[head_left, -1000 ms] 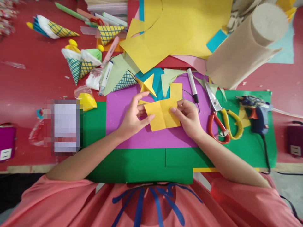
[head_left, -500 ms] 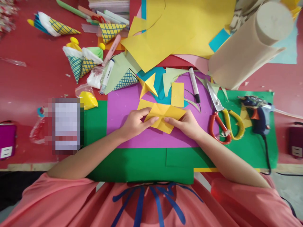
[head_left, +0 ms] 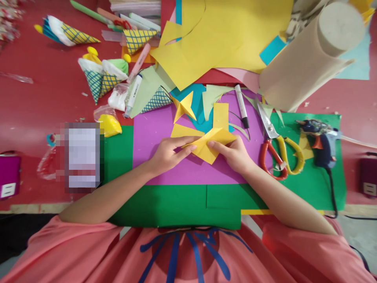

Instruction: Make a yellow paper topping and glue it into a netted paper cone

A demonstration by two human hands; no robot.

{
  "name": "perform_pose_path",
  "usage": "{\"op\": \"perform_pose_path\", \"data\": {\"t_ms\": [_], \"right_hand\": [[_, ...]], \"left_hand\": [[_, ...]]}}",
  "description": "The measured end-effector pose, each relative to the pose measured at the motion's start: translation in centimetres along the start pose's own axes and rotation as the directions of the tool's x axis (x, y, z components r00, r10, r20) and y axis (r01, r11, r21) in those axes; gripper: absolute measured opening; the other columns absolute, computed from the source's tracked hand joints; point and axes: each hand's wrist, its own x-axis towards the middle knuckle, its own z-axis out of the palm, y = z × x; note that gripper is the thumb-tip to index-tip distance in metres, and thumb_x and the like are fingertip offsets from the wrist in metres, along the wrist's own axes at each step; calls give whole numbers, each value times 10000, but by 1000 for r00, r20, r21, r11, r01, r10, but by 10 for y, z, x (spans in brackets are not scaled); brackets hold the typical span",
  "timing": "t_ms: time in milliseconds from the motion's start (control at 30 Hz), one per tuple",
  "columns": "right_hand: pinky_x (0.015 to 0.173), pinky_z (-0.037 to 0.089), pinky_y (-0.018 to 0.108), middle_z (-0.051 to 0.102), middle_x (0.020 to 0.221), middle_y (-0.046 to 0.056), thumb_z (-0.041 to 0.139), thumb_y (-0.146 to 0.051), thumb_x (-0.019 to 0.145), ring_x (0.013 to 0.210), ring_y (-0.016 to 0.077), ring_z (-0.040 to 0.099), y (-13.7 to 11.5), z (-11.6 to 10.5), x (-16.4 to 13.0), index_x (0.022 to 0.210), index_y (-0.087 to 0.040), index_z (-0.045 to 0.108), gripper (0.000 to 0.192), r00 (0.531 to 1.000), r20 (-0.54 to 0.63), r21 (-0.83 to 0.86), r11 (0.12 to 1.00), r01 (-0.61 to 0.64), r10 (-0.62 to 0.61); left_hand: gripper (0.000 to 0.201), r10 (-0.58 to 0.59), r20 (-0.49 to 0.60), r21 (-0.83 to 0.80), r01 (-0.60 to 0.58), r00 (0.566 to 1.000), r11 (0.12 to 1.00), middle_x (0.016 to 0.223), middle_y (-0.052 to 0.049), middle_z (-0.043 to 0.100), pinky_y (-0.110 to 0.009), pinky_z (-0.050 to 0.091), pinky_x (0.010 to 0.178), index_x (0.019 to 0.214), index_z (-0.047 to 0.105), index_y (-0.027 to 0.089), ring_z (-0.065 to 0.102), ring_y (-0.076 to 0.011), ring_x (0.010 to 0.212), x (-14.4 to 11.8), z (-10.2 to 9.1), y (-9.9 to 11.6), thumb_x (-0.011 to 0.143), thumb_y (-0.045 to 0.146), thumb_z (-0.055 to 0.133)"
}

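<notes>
Head view: yellow paper (head_left: 210,146) between fingers (head_left: 188,148)

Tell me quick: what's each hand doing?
Left hand: pinching the folded yellow paper.
Right hand: pinching the same paper's other side.

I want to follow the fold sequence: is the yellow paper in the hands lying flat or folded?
Folded: the yellow paper shows creases and an angular layered shape, pinched between the left hand and right hand.

Bright even light, soft shadows, warped edges
</notes>
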Motion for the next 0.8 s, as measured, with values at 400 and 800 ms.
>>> {"op": "perform_pose_path", "data": {"t_ms": [400, 800], "right_hand": [[596, 424, 247, 621, 683, -21, 753, -310, 779, 618, 98, 549, 2, -7, 5, 740, -175, 667, 165, 997, 39, -28, 997, 72, -71], [544, 432, 200, 658, 696, -29, 726, -137, 718, 590, 77, 584, 4, -6, 5, 737, -180, 691, 59, 999, 18, 109, 993, 42, -45]], "left_hand": [[272, 214, 66, -38, -212, 975, 977, 966, -15, 792, -172, 575, 665, 1141, 727, 281, 741, -104, 770, 2, -5, -3, 936, 222, 557], [260, 225, 57, -53, -222, 973, 974, 995, -20, 789, -190, 585, 750, 1051, 745, 230, 748, -119, 873, 1, -4, -3, 872, 132, 584]]}}
